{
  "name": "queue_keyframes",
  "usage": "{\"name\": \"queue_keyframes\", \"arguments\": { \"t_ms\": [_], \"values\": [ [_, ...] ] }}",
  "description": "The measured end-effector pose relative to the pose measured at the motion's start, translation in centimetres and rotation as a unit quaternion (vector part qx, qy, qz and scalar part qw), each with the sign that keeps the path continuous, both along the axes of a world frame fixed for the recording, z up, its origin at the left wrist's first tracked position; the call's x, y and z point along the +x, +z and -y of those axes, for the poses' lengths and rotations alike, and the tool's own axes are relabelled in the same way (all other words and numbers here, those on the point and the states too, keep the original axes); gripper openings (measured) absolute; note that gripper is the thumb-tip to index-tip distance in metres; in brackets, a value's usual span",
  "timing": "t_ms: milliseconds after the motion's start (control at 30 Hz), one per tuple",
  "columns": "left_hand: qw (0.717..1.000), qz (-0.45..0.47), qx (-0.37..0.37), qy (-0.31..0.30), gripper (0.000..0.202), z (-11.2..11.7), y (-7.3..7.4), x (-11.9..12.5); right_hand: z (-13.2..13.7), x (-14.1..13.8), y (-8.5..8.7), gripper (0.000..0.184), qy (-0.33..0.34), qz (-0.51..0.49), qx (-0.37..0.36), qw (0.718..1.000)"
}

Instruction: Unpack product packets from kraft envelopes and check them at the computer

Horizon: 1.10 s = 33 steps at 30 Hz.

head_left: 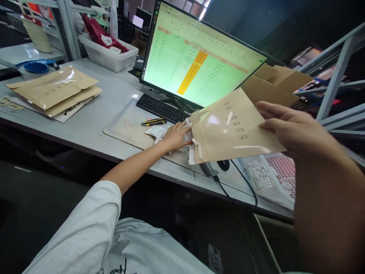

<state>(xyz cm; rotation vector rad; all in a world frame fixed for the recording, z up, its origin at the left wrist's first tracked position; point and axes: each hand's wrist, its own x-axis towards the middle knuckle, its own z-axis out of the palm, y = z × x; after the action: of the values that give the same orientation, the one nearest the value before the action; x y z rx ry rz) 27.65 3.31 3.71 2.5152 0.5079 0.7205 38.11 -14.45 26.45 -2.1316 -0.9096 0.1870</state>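
My right hand (288, 125) grips one end of a brown paper envelope (228, 127), thumb on its near face. The envelope is tilted in the air over the desk, and its torn, ragged end points left. Beside that torn end lies my left hand (177, 136), palm down with fingers stretched out over small white packets (157, 132) on the desk mat (122, 131). Its fingertips reach the torn edge; whether they touch it I cannot tell. Just left of the packets is a yellow and black box cutter (154, 122).
Behind the mat stand a keyboard (162, 107) and a lit monitor (196, 57). More brown envelopes (54, 87) are stacked at left near a white basket (111, 57). A cabled grey device (209, 170), a mouse (224, 164) and another basket (262, 179) sit at right.
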Motion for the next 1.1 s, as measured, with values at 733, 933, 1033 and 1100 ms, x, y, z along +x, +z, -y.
{"name": "queue_keyframes", "arguments": {
  "t_ms": [733,933,1033,1100],
  "values": [
    [0.993,0.029,0.083,0.073,0.037,0.9,0.4,-1.5,1.5,2.5,-0.6,0.073,-0.024,0.057,0.062,0.996],
    [0.979,0.194,-0.068,-0.002,0.025,2.2,1.7,-1.1,1.9,4.4,-2.6,0.073,0.012,0.037,0.115,0.993],
    [0.96,0.216,-0.178,-0.031,0.027,2.2,1.8,-0.5,2.5,5.4,-4.5,0.071,0.008,0.005,0.189,0.982],
    [0.935,0.215,-0.28,-0.04,0.034,1.9,1.7,-0.1,3.1,5.8,-5.7,0.068,0.001,-0.013,0.228,0.974]
  ]
}}
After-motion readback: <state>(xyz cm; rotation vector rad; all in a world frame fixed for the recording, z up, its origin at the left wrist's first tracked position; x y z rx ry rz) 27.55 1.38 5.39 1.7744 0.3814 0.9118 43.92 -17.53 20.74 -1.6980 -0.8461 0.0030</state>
